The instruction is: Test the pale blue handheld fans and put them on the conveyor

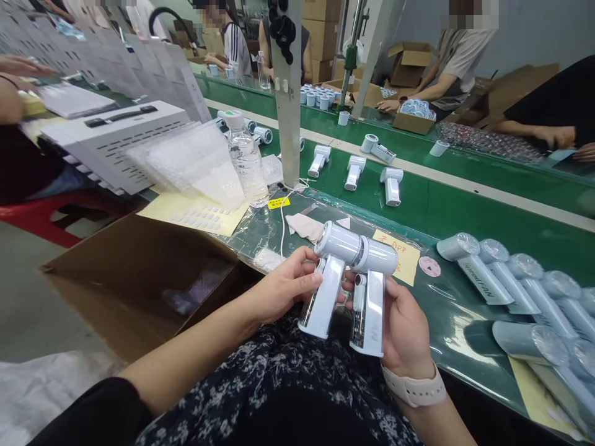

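Note:
Two pale blue handheld fans are held side by side over my lap, their round heads touching or nearly so. My left hand (297, 279) is closed around the left handheld fan (331, 282), thumb near the button on its handle. The right handheld fan (375, 297) is in my right hand (406, 322), whose fingers wrap behind its handle; a light watch strap circles that wrist. Both handles point down toward me. Beyond them lie a pinkish cloth (304, 227) and a yellow paper (402, 254) with red handwriting.
Several wrapped fans (488, 282) lie in rows at the right. Fans also lie on the green conveyor belt (427, 192). A water bottle (248, 164) stands by a metal post (289, 111). An open cardboard box (139, 285) sits at lower left. Other people work across the belt.

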`<action>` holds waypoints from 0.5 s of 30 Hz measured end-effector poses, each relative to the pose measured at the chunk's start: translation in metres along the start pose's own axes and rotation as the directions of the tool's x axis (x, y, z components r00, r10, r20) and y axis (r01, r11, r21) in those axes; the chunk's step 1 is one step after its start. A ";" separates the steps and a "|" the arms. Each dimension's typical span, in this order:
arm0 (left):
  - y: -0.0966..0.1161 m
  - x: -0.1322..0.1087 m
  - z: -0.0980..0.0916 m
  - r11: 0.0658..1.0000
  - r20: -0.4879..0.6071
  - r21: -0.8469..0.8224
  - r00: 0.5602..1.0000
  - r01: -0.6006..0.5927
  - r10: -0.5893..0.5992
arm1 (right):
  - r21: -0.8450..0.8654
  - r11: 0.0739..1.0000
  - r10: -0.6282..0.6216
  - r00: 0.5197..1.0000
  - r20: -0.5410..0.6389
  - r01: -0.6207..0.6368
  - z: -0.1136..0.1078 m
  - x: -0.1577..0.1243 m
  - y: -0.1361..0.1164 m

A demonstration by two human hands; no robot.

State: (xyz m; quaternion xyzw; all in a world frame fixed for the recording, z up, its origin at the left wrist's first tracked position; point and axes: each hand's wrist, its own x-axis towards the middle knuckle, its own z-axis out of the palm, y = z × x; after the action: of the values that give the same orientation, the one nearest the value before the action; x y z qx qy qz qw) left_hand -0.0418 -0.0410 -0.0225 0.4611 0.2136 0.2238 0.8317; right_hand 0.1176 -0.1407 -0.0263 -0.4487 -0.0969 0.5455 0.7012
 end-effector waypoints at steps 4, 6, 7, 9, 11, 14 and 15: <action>0.013 -0.006 0.001 0.944 0.029 0.285 0.986 -0.167 0.165 | -0.231 0.939 -0.234 0.965 0.118 0.256 -0.008 -0.012 -0.006; 0.023 -0.008 0.003 0.823 0.112 0.497 0.961 -0.275 0.254 | -0.392 0.806 -0.370 0.894 0.252 0.444 -0.008 -0.019 -0.010; 0.027 -0.007 0.003 0.749 0.179 0.572 0.942 -0.335 0.285 | -0.432 0.736 -0.417 0.852 0.317 0.521 -0.007 -0.021 -0.010; 0.031 -0.002 0.003 0.616 0.321 0.650 0.896 -0.445 0.307 | -0.444 0.659 -0.470 0.793 0.387 0.607 -0.003 -0.022 -0.009; 0.031 0.006 0.000 0.512 0.412 0.686 0.856 -0.516 0.311 | -0.440 0.645 -0.483 0.779 0.400 0.625 -0.001 -0.018 -0.007; 0.027 0.015 -0.009 0.404 0.443 0.750 0.851 -0.524 0.281 | -0.503 0.606 -0.420 0.785 0.456 0.616 -0.006 -0.014 -0.011; 0.026 0.013 -0.013 0.407 0.431 0.759 0.860 -0.509 0.272 | -0.537 0.568 -0.415 0.780 0.468 0.624 -0.010 -0.015 -0.016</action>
State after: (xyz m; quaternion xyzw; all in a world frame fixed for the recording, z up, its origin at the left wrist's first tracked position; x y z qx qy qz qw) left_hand -0.0426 -0.0124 -0.0078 0.8685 0.0787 0.2207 0.4369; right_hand 0.1291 -0.1588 -0.0145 -0.5337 -0.5153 0.2990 0.6003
